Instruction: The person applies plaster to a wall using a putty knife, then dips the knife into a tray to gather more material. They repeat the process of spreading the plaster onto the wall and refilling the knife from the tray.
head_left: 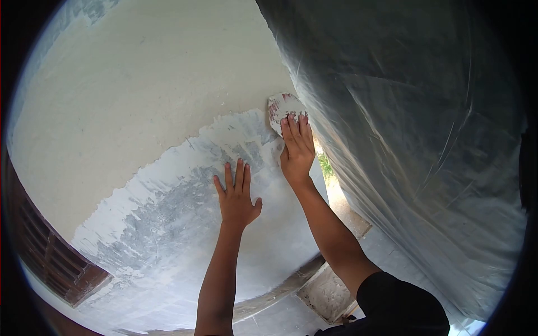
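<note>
My left hand (238,199) lies against the patchy wall (185,185), fingers spread and holding nothing. Higher and to the right, my right hand (298,148) grips a flat, putty-smeared spreader (283,106) with reddish marks, its fingers pressed on the face. That spreader is against the wall close to its right edge, at the border between the smooth cream coat above and the white-streaked grey surface below. The side of the spreader towards the wall is hidden, as is most of my right thumb.
A large translucent plastic sheet (403,112) hangs along the right, close to my right arm. Dark wooden slats (56,252) sit at the lower left. Below stands a putty-stained shallow tray (327,294) on the grey floor (269,320). Greenery (324,163) shows through a narrow gap.
</note>
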`<state>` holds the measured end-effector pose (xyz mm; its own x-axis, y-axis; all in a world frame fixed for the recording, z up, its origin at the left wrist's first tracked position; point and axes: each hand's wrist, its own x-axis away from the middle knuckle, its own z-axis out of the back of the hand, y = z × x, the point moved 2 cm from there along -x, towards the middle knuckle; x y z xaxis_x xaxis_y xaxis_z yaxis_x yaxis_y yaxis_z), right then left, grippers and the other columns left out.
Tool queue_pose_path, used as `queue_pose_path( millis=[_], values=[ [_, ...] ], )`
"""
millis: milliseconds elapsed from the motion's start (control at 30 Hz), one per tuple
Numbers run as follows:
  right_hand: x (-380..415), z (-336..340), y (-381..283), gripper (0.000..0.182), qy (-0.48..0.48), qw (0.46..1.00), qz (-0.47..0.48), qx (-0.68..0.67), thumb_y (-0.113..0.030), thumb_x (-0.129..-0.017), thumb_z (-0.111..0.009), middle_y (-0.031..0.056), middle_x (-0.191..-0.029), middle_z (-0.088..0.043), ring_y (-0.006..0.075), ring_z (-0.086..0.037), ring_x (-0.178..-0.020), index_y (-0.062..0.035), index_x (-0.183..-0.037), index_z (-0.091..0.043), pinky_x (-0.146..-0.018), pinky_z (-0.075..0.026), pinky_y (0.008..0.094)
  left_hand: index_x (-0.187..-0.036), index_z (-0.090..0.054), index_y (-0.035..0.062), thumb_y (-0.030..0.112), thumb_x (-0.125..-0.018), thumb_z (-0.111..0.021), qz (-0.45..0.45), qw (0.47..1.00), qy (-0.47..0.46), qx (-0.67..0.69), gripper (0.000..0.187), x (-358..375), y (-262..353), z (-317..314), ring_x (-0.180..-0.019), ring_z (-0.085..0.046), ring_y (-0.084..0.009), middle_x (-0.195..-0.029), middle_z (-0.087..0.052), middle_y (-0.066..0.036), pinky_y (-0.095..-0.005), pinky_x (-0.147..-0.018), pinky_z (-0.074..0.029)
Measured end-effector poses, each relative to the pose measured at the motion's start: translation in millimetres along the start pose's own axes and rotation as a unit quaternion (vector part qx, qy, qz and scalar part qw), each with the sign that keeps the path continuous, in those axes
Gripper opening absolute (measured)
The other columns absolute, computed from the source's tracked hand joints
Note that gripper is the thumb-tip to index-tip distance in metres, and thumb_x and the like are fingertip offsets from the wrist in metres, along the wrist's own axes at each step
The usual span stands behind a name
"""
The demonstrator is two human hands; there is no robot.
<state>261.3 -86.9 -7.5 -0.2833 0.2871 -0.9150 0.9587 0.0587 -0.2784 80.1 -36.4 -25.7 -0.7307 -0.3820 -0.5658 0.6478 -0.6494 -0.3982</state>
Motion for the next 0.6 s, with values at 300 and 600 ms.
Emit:
queue_pose_path(
  millis=[300,600],
  values=[
    [11.9,-18.8,-32.1,0.048,-0.042,0.999,0.024,-0.021,0.006,-0.074,-0.063,0.0081,-0.131,-0.059,0.0349,-0.049,-0.127,-0.0089,-0.119,-0.066,-0.105,-0.04,0.0473,-0.15,-0.022,0.0045,0.041,-0.073,-0.067,-0.018,1.0,0.002,0.009,0.097,-2.9,-2.8,0.9,-0.146,-0.006,-0.0403,-0.159,-0.013,-0.014,-0.0666,-0.111,-0.004],
    [24.9,-3.7,-39.5,0.045,-0.028,0.999,-0.005,-0.027,0.006,-0.078,-0.061,0.0093,-0.128,-0.061,0.0353,-0.05,-0.127,-0.0096,-0.12,-0.066,-0.104,-0.04,0.0465,-0.151,-0.021,0.0075,0.041,-0.071,-0.069,-0.008,1.0,-0.003,0.016,0.099,-2.1,-1.5,1.3,-0.147,-0.006,-0.0373,-0.159,-0.013,-0.01,-0.0647,-0.112,-0.004]
  ],
)
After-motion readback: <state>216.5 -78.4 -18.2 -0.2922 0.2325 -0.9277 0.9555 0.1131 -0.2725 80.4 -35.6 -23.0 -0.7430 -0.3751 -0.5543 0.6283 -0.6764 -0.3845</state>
